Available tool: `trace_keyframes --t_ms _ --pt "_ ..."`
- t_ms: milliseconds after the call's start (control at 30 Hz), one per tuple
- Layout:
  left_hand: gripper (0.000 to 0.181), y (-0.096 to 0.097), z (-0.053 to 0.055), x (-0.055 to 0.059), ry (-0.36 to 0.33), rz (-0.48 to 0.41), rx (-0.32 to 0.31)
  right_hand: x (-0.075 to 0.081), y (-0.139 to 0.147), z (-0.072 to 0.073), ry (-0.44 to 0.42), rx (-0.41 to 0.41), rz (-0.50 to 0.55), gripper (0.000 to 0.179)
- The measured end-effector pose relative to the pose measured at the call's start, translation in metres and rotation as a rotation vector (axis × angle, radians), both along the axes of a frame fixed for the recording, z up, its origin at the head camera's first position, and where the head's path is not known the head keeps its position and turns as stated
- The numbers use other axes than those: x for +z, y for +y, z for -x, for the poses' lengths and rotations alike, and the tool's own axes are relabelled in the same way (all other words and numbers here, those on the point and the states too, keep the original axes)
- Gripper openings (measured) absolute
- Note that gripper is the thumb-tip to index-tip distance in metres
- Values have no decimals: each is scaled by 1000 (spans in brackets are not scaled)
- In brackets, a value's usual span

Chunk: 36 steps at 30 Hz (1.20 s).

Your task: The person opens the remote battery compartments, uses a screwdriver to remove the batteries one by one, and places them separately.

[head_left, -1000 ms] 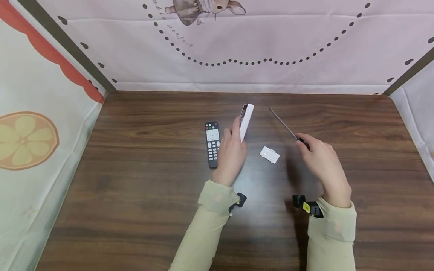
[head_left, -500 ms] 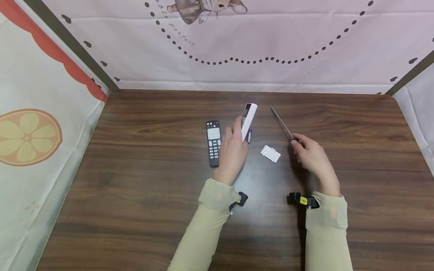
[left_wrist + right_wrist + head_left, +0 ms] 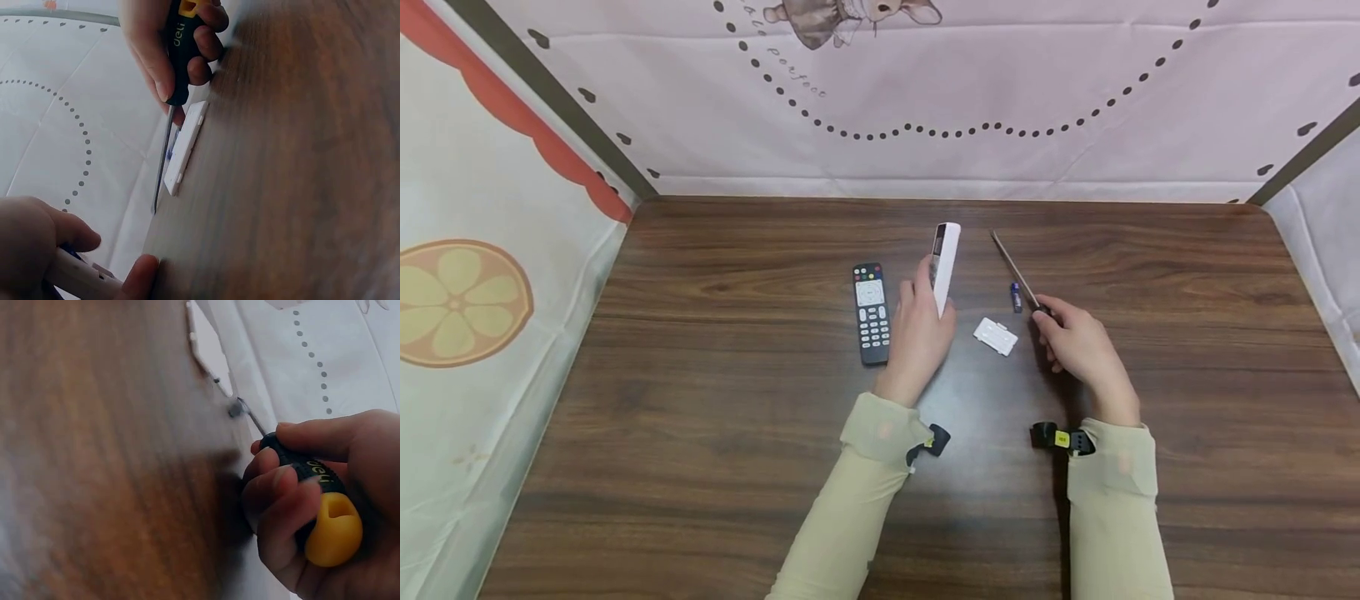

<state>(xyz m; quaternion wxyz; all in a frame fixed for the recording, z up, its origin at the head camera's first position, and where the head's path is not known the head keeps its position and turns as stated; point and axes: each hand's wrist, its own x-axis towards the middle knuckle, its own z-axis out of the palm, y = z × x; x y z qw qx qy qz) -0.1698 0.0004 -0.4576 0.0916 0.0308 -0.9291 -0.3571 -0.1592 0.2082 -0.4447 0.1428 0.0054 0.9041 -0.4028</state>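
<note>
My left hand [image 3: 917,337] grips a white remote control [image 3: 946,267], tipped on its side so its dark screen faces left. In my right hand [image 3: 1082,342] is a screwdriver [image 3: 1015,267], its shaft pointing away and to the left. The right wrist view shows the fingers curled round its black and yellow handle [image 3: 325,512]. A small blue battery [image 3: 1017,297] lies just left of the shaft. Between the two hands, a white battery cover [image 3: 996,336] rests on the table; in the left wrist view this cover [image 3: 186,150] lies beside the shaft.
A black remote control [image 3: 871,312] with white buttons lies just left of my left hand. The brown wooden table [image 3: 700,417] meets a pink printed cloth [image 3: 1000,83] at the back. Another printed cloth [image 3: 460,433] hangs at the left.
A battery has appeared beside the white remote and moved right, to near the screwdriver shaft. My right hand has shifted slightly left with the screwdriver. My left hand has hardly moved.
</note>
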Motion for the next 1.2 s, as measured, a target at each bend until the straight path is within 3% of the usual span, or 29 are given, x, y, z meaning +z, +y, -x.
trace_keyframes --t_ms 367,700,1033,1100,1200 --pt "79 -3 3 3 -142 -141 -4 -3 -2 3 -8 -19 23 39" --pt "84 -3 4 4 -234 -249 -73 -3 -8 3 -31 -10 29 40" --pt "92 -3 6 1 -232 -348 -86 -4 -8 3 -22 -2 36 40" --pt "92 -3 7 0 -221 -431 -85 -4 -8 3 -20 0 34 40" --pt "87 -1 8 1 -242 -698 -93 -4 -8 3 -18 3 30 39"
